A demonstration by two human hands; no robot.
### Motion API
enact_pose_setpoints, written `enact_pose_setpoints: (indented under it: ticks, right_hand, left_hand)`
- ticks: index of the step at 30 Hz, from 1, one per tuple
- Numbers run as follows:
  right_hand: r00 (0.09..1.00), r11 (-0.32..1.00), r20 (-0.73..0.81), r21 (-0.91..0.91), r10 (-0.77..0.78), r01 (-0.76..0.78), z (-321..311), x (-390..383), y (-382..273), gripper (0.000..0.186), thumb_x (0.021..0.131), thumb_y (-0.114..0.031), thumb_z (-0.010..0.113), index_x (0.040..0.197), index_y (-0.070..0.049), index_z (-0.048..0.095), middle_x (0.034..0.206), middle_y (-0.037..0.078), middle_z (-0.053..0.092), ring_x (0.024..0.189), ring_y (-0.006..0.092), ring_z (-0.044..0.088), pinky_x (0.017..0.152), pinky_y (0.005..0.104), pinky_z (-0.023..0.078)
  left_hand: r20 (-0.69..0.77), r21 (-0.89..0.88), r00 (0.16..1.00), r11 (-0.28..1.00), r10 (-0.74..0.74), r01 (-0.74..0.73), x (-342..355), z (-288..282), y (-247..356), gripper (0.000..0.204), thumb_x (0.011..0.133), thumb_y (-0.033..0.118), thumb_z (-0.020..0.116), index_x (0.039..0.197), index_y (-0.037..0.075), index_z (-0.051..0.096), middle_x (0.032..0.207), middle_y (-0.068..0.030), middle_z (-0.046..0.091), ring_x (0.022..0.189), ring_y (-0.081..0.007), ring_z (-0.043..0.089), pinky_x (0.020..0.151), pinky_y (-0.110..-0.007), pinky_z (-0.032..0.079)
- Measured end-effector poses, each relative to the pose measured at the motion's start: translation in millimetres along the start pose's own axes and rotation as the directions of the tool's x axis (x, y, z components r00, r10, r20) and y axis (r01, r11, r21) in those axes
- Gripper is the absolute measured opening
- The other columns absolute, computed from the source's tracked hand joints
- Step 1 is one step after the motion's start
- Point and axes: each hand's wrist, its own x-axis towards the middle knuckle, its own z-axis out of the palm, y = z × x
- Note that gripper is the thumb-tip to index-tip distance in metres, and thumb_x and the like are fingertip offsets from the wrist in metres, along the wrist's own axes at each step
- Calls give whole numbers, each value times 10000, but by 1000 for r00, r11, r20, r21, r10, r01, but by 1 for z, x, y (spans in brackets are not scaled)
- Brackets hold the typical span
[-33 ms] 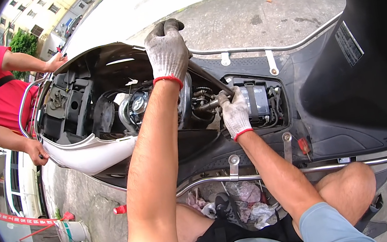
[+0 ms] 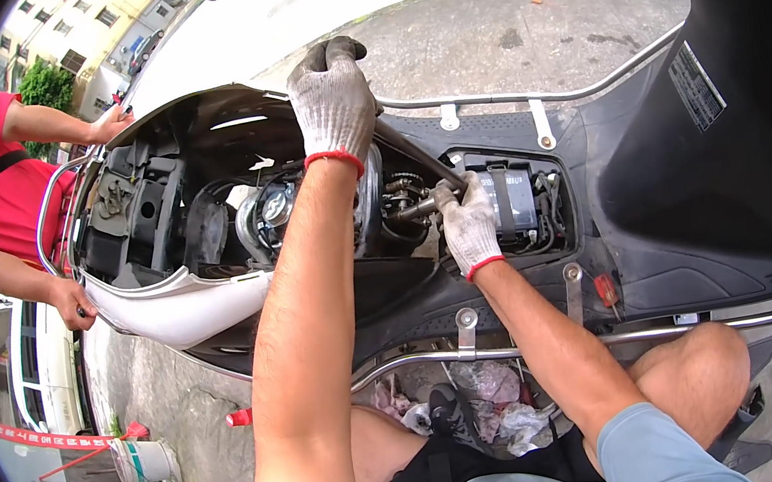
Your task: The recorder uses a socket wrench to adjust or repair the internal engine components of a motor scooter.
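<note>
So from my end of the feed I've got two gloved hands working on one scooter (image 2: 384, 292) with its body opened up. Left hand (image 2: 332, 108) is up high, fingers curled closed on the upper end of one dark metal bar (image 2: 418, 155), though its palm faces away from me. The bar slants down and to the right over the scooter's middle, and the right hand (image 2: 470, 223) is pinching the lower end between thumb and fingers, right by one short metal shaft (image 2: 416, 210). Just beside that hand is one battery (image 2: 519, 200) with a strap across it, sitting in an open bay in the floorboard. I count four metal tabs along the edges, two on the far rail (image 2: 604, 87) and two on the near rail (image 2: 742, 322). There's one red-handled tool (image 2: 606, 290) lying on the floorboard, near the right forearm but not touching it. Over at the tail I've got one co-worker (image 2: 5, 195) in a red shirt, two bare hands at the tail end, one on each side. Off to the lower left there's one white bucket (image 2: 143, 461) on the ground, well apart from the scooter.
</note>
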Motion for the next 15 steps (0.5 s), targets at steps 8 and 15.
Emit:
enact_pose_setpoints:
  ticks: [8, 15]
  right_hand:
    - [999, 999, -1, 4, 35, -34, 1, 3, 1, 311, 899, -248, 656, 1088, -12, 580, 924, 179, 678, 893, 315, 653, 813, 405, 483]
    - [997, 984, 61, 175, -44, 32, -6, -1, -4, 233, 931, -196, 651, 1046, -12, 565, 857, 121, 641, 781, 195, 593, 735, 342, 474]
  left_hand:
    - [30, 17, 999, 999, -28, 28, 6, 2, 0, 259, 960, 182, 507, 889, -16, 659, 544, -17, 481, 432, -99, 437, 432, -269, 383]
    - [30, -79, 996, 994, -80, 82, -5, 2, 5, 246, 956, 195, 507, 901, -7, 636, 538, 0, 440, 433, -95, 417, 436, -269, 392]
